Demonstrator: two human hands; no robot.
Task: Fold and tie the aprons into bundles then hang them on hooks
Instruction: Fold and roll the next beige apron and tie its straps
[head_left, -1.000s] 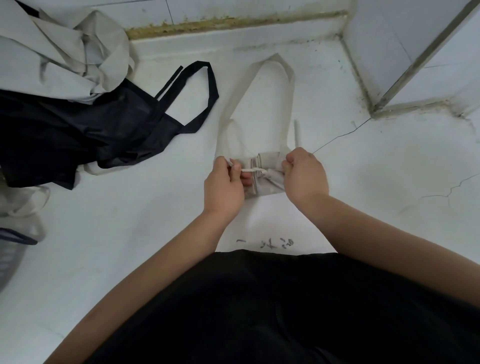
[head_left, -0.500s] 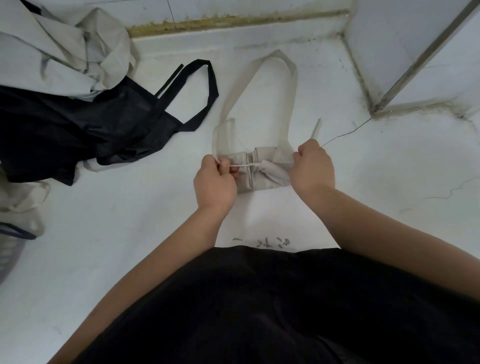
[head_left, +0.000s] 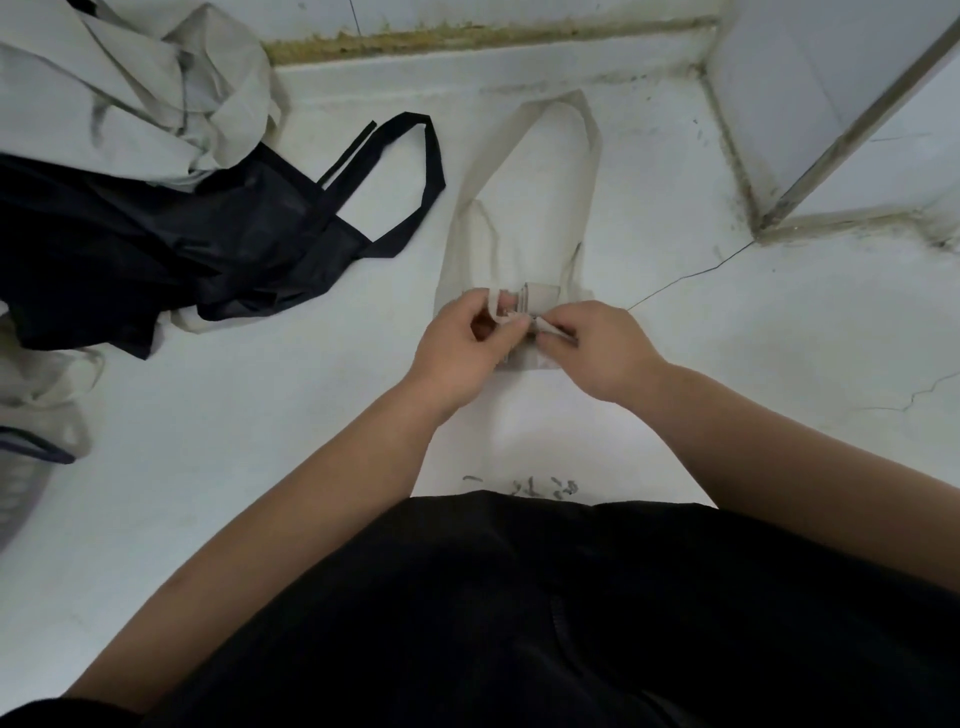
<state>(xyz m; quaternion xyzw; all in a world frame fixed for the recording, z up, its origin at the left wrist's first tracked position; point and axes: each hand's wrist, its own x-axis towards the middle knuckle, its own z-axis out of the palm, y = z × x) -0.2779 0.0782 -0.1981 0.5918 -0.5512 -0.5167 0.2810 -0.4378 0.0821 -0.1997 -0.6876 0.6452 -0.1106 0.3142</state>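
The left hand (head_left: 460, 348) is closed in a pinch: thumb and forefinger hold a small loop of the pale tie strap (head_left: 492, 304). The right hand (head_left: 602, 353) is likewise closed, and its fingertips pinch the other strap end (head_left: 553, 328) just beside the left thumb. Both hands meet over the middle of the folded beige apron bundle (head_left: 543, 296), which lies on the white table (head_left: 727, 415) directly in front of the person. The knot itself is mostly hidden under the fingers.

Handling assessment:
- The bundle appears to be thin woven cloth: light, soft and not fragile. It likely springs open if the wrap goes slack.
- The strap is narrow and flat. Take hold close to the knot, with fingertips, and keep both ends under tension until the knot sets.
- The cloth probably slides on the smooth table, so pull the ends against each other and not against the surface.

Beyond the bundle, the neck loop (head_left: 595, 156) lies flat and open towards the wall. This is the probable point of hold for lifting and hanging.

To the left, well apart, lies an unfolded black apron (head_left: 156, 244). A heap of pale aprons (head_left: 130, 78) partly overlaps it. No hooks are in view.
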